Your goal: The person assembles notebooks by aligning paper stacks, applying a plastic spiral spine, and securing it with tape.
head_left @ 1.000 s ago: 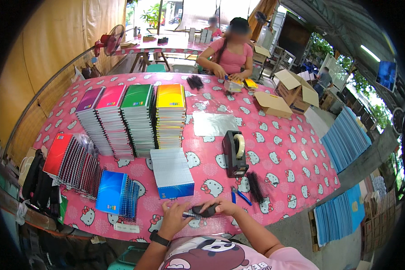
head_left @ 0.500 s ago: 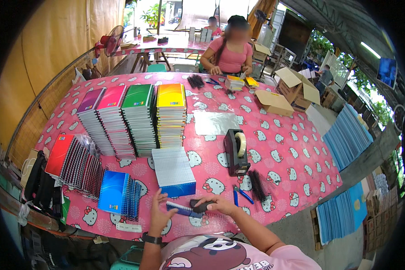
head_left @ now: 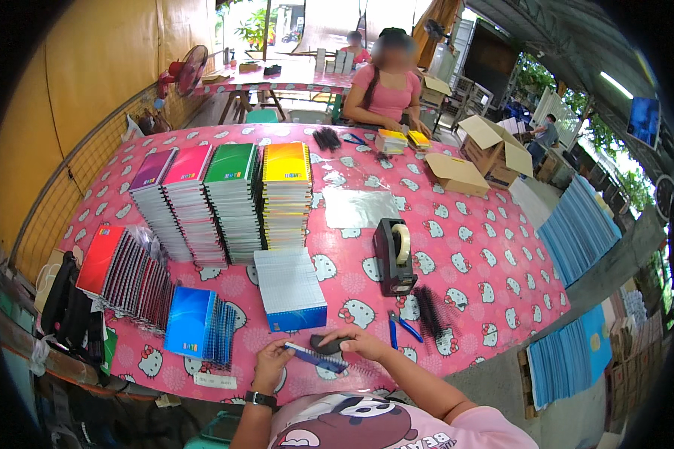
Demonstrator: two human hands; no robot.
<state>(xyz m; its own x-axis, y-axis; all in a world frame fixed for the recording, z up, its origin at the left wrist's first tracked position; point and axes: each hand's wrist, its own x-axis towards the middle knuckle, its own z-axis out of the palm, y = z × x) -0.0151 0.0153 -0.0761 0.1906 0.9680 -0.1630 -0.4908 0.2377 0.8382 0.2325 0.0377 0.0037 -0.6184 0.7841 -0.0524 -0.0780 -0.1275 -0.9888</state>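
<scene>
Close to the table's near edge, my left hand (head_left: pixel 272 364) pinches the left end of a blue-covered notebook (head_left: pixel 316 358) seen along its narrow side. A thin spiral coil (head_left: pixel 363 370) sticks out past the notebook's right end. My right hand (head_left: pixel 359 343) is closed over a dark rounded block (head_left: pixel 325 345), which rests against the notebook's upper side; its exact kind is not clear. Just beyond lies a stack of ruled paper with a blue cover (head_left: pixel 298 319) along its near side. Blue-handled pliers (head_left: pixel 402 329) lie right of my right hand.
Spiral notebooks stand in purple, pink, green and yellow stacks (head_left: pixel 286 194), with red (head_left: pixel 120 269) and blue ones (head_left: pixel 191 322) nearer. A tape dispenser (head_left: pixel 394 258), black coils (head_left: pixel 432 314), plastic sheets (head_left: pixel 361 208) and open cartons (head_left: pixel 494 153) lie rightward. A co-worker (head_left: pixel 386 90) works across the table.
My left hand has closed from spread fingers onto the notebook's left end. The notebook sits slightly further right and tilts more. The co-worker's hands have shifted right.
</scene>
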